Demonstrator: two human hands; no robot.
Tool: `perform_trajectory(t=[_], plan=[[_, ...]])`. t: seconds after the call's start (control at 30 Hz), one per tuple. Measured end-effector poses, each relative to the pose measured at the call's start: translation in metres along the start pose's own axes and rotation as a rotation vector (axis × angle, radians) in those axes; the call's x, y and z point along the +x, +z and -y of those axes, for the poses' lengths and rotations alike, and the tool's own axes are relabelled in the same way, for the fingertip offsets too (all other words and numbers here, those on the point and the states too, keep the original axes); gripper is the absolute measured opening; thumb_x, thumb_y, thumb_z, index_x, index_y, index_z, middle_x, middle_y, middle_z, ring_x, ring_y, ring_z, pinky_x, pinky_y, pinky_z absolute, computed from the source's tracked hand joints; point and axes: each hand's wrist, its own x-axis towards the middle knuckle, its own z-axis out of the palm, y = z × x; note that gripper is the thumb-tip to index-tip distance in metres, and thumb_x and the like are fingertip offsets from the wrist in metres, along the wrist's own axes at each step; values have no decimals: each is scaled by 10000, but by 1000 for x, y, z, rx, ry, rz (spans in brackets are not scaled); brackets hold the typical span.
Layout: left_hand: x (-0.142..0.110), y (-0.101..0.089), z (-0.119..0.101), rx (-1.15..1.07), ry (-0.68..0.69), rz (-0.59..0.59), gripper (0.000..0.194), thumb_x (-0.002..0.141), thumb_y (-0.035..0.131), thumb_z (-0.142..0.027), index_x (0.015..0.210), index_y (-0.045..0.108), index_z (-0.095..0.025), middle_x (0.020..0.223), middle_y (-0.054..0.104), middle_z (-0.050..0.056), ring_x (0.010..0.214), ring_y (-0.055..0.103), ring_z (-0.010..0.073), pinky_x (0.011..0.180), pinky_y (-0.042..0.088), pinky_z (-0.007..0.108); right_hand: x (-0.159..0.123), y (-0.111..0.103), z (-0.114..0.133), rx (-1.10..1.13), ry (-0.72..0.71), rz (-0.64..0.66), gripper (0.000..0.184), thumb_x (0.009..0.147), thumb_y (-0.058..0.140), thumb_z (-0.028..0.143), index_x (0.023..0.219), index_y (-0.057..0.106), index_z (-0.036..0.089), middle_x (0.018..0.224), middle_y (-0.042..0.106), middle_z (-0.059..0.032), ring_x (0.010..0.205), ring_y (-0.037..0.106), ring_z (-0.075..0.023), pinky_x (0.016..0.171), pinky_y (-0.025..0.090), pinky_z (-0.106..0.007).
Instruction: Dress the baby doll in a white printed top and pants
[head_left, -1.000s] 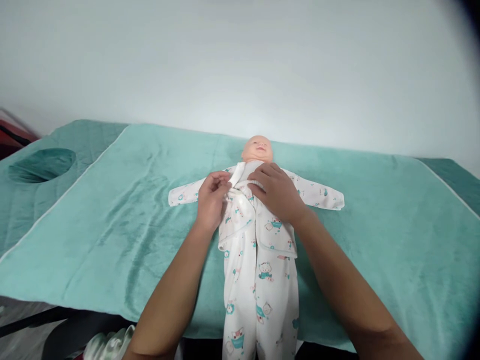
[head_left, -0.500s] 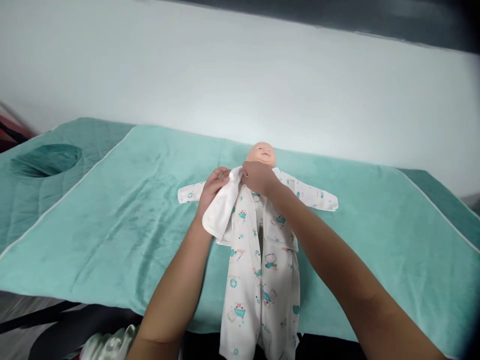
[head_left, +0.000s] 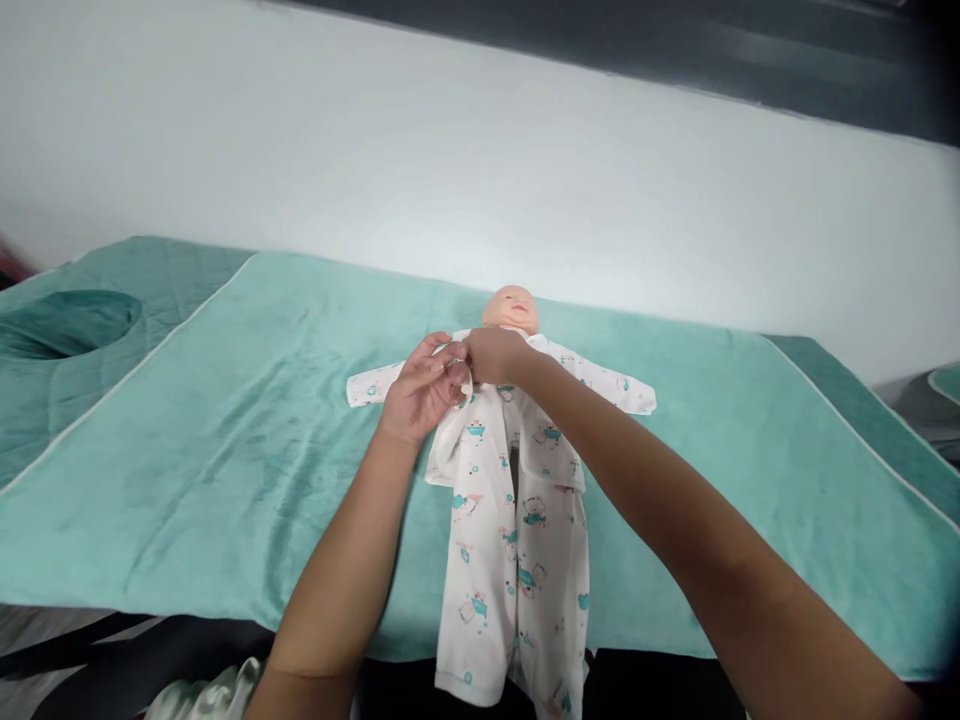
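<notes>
A baby doll point(head_left: 511, 306) lies on its back with its head toward the wall. On it is a white printed baby jacket point(head_left: 553, 440), sleeves spread out to both sides, with matching baby pants point(head_left: 480, 580) whose legs hang over the near edge. At the jacket's left front, just below the doll's neck, my left hand point(head_left: 424, 392) pinches the edge of the cloth between thumb and fingers. Touching it, my right hand point(head_left: 496, 356) is closed on the same edge, its fingertips mostly hidden. A thin pale strip shows between the hands.
A teal velvety cover point(head_left: 247, 430) spreads over the long bed, which has a face hole point(head_left: 71, 322) at its left end. Behind stands a white wall point(head_left: 480, 170). Dark items and pale shiny fabric point(head_left: 206, 692) lie below the near edge.
The jacket's left front flap, earlier folded back over my left wrist with its plain white side showing, has dropped. My left hand has turned palm up, closer to my right hand. The view shifted slightly.
</notes>
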Motion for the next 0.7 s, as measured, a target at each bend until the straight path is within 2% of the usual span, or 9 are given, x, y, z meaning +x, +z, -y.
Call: perform_trajectory(t=[0.07,0.13,0.2,0.27,0.33,0.43,0.5,0.57,0.7], plan=[[0,0,0,-4,-4,28,435,653,792,-378,1026,589,-285,993,596,43,649,510,112,466,450,234,5,1,-1,43,20,21,112,773,639,244,851,694,185,897,714,-114,825,662,-264,652,455,-316],[0,1,1,0,-6,52,409,669,783,-356,1028,604,-273,995,604,48,675,536,121,506,482,253,4,6,-5,72,40,-47,95,792,598,222,831,676,183,857,704,-106,775,651,-239,647,443,-305],[1,2,4,54,-15,79,357,706,762,-343,1023,627,-246,1002,618,58,706,576,136,549,508,275,-4,14,-10,124,-4,-185,99,820,565,218,846,653,181,883,689,-99,799,629,-223,679,443,-305],[2,1,8,143,2,70,293,755,729,-342,1008,653,-214,987,629,65,723,602,148,564,506,278,-20,23,-20,234,-110,-372,111,868,528,227,867,631,184,935,673,-84,877,602,-205,755,449,-307],[5,1,13,260,72,-5,242,795,693,-344,987,677,-197,942,638,61,734,606,153,560,480,259,-41,31,-35,355,-179,-553,118,903,520,253,882,619,192,981,661,-69,967,575,-192,864,439,-321],[11,1,18,516,259,-157,186,837,651,-331,966,712,-212,976,651,53,869,612,172,675,482,271,-71,44,-61,483,-115,-738,123,915,548,311,888,625,219,1066,659,-59,1085,553,-204,1004,388,-382],[15,3,21,695,369,-188,178,866,623,-320,985,724,-235,1086,648,53,1026,595,194,837,476,307,-83,54,-75,592,-41,-802,140,921,548,345,911,634,236,1163,644,-62,1173,533,-214,1049,364,-414],[19,6,25,805,424,-148,197,897,588,-321,1021,723,-250,1167,632,57,1131,564,206,947,443,341,-87,67,-81,733,16,-844,167,931,527,365,968,635,242,1259,606,-73,1230,514,-212,1055,370,-420],[26,9,31,894,394,-29,193,889,611,-328,1024,724,-250,1157,645,72,1166,557,217,1053,387,384,-81,84,-79,849,32,-791,194,895,548,336,1038,636,238,1351,553,-88,1290,477,-216,1078,352,-428]])
